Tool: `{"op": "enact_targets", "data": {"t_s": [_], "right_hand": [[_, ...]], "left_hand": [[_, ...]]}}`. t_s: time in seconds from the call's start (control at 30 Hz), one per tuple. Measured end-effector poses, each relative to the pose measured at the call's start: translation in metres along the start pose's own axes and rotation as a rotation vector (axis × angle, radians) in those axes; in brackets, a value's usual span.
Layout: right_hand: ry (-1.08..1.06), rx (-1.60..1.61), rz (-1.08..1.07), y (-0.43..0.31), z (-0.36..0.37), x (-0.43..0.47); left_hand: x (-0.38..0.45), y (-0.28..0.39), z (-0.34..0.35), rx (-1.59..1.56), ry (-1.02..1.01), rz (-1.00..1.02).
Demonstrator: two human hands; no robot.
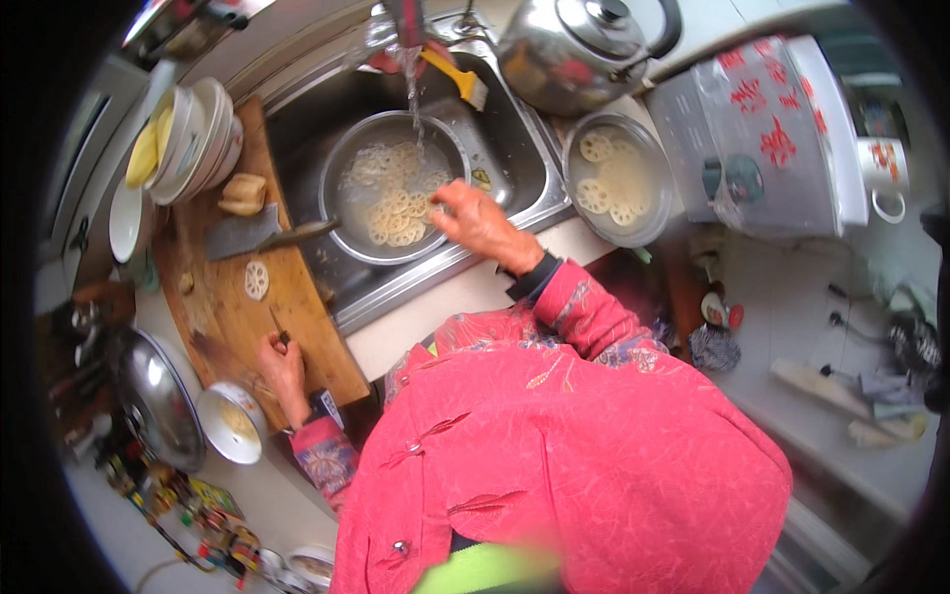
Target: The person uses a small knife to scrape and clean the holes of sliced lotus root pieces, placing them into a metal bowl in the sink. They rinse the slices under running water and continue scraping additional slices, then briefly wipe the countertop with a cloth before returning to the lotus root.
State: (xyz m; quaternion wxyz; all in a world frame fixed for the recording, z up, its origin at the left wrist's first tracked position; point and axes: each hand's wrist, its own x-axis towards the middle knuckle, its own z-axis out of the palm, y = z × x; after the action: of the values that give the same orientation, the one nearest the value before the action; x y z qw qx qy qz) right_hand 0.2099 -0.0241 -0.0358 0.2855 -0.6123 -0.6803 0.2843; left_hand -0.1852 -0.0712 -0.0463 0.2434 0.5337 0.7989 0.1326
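Water runs from the faucet into a metal basin in the sink, where many lotus root slices lie. My right hand is at the basin's right rim, fingers apart, with no slice plainly held. Over the wooden cutting board my left hand grips a small knife with a thin blade and dark handle. A single lotus root slice lies on the board near a cleaver and a lotus root chunk.
A second metal bowl with lotus root slices stands right of the sink, below a steel kettle. Stacked bowls stand at the board's far end. A yellow brush rests at the sink's back. A pot lid and a white bowl are at left.
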Motion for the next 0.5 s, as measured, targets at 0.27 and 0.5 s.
{"op": "enact_targets", "data": {"t_s": [0.27,0.5], "right_hand": [[-0.089,0.457,-0.212,-0.069,-0.004,-0.032],[-0.085,0.726,-0.068,-0.045,-0.073,-0.043]], "left_hand": [[-0.03,0.144,0.005,-0.776,-0.422,0.198],[-0.062,0.267,0.043,-0.931,-0.655,0.397]]}}
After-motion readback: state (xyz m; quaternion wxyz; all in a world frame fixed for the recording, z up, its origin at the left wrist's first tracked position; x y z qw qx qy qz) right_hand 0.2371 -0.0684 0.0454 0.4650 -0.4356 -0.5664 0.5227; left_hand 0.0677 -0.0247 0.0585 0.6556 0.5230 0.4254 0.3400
